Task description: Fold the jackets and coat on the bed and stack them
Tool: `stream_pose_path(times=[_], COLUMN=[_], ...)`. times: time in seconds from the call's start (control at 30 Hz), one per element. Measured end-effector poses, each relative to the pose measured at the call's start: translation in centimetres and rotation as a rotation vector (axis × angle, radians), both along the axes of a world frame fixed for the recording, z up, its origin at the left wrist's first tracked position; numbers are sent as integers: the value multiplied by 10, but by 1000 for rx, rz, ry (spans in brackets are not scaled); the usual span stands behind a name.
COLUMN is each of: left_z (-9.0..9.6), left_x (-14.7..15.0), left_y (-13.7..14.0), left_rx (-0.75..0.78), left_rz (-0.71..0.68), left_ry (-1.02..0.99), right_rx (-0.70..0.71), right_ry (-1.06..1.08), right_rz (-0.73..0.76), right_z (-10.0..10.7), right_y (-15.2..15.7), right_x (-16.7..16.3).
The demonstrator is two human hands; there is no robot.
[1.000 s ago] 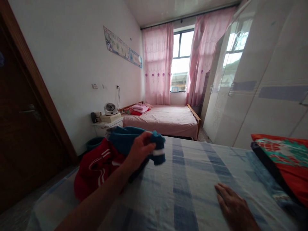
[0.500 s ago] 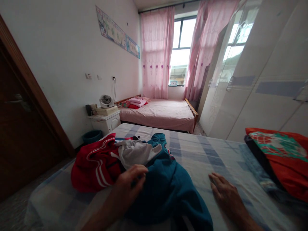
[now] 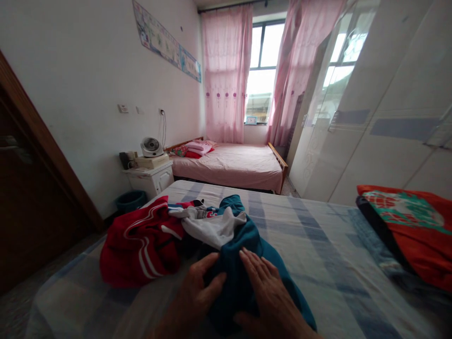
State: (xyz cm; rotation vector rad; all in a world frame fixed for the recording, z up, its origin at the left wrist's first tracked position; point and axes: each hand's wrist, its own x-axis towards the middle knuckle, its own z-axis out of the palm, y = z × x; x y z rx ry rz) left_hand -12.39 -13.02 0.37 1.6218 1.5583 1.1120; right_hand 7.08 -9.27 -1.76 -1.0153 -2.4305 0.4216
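Note:
A teal garment (image 3: pixel 270 256) lies rumpled on the bed in front of me. My right hand (image 3: pixel 266 287) rests on it, fingers stretched out and thumb apart. At the garment's left side is my left hand (image 3: pixel 197 287), its thumb and index finger bent but apart, touching the cloth; its other fingers are mostly hidden. A white and grey garment (image 3: pixel 215 228) lies crumpled over the teal one's upper part. Left of these sits a bunched red garment (image 3: pixel 136 245) with white stripes.
Folded clothes with an orange shirt (image 3: pixel 409 226) on top are stacked at the bed's right. The bed I face has a blue-and-white checked sheet (image 3: pixel 282 212). Beyond stand a pink-covered bed (image 3: pixel 233 162), a nightstand (image 3: pixel 155 176) with a fan, a bin (image 3: pixel 130 200) and a wardrobe (image 3: pixel 353 165).
My right hand has moved left from the bare sheet onto the teal garment. My left hand has shifted slightly down and right. The white and grey cloth has shifted a little.

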Motion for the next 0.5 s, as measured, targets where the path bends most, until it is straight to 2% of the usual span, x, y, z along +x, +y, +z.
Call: stream_pose_path(times=[0.07, 0.17, 0.27, 0.37, 0.5], left_z=[5, 7, 2, -3, -10], left_x=[11, 20, 25, 32, 41], left_y=[-2, -4, -2, 1, 1], left_rx=[70, 100, 100, 138, 122], left_rz=[-77, -238, -238, -220, -209], left_ry=[47, 130, 140, 78, -75], right_rx=[-62, -335, -460, -548, -683], right_ry=[182, 524, 789, 706, 646], right_rz=[-156, -309, -416, -478, -428], right_z=[-3, 5, 20, 24, 7], right_y=[8, 32, 60, 86, 110], right_x=[4, 31, 66, 79, 51])
